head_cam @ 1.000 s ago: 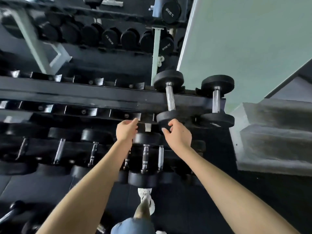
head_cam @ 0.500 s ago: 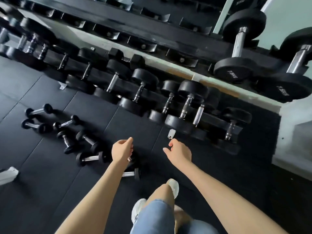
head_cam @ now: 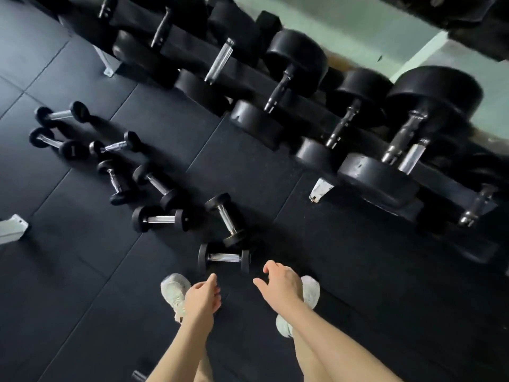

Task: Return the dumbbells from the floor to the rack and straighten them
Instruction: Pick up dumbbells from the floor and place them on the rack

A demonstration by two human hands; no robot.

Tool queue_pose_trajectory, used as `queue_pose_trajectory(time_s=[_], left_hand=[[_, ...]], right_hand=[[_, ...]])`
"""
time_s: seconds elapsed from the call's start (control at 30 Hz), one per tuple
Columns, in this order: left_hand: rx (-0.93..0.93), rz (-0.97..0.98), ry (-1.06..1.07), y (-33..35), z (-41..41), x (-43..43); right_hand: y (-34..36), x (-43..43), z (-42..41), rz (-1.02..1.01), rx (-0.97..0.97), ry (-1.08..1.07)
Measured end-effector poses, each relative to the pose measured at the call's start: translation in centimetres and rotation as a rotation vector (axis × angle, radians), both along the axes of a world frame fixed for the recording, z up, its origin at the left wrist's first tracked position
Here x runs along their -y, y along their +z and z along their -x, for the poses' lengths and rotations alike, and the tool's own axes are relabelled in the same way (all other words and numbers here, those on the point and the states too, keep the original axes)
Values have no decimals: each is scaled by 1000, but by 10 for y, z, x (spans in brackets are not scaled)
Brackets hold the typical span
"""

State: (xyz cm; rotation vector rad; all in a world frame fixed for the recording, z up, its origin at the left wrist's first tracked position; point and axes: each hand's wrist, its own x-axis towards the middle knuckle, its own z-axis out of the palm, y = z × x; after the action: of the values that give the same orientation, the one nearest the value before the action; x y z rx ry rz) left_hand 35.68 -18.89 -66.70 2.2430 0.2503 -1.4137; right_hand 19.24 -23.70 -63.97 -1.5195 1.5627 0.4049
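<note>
The scene is dim and low in contrast. The black rubber floor mats [head_cam: 82,285] swallow most detail, while the pale green wall [head_cam: 358,26] at one o'clock is brightest, perhaps nearest the light. Motion blur smears the large black rack dumbbells [head_cam: 407,139]; wide-angle distortion bends the edges.

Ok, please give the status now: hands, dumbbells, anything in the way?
Left hand and right hand open, empty, above the floor. Nearest dumbbell lies just ahead of them, untouched. A second dumbbell touches it; nothing else blocks.

Black mat floor [head_cam: 248,166]: small dumbbells [head_cam: 223,257] scattered; rack [head_cam: 319,117] loaded.
</note>
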Motion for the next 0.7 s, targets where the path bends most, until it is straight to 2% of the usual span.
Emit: queue_pose_trajectory(time_s=[0.1, 0.23, 0.33, 0.53, 0.7], left_hand=[[-65, -54, 89, -68, -26, -6], [-223, -105, 62, -161, -49, -14], [-269, -142, 81, -229, -56, -17], [-298, -160, 363, -348, -62, -12], [-343, -44, 538, -421, -61, -8]], right_hand=[[-64, -7, -35, -6, -18, 30], [-157, -18, -74, -46, -41, 77], [-226, -21, -93, -70, -59, 165], [-352, -10, -118, -23, -62, 453], [-426, 7, -125, -25, -73, 674]])
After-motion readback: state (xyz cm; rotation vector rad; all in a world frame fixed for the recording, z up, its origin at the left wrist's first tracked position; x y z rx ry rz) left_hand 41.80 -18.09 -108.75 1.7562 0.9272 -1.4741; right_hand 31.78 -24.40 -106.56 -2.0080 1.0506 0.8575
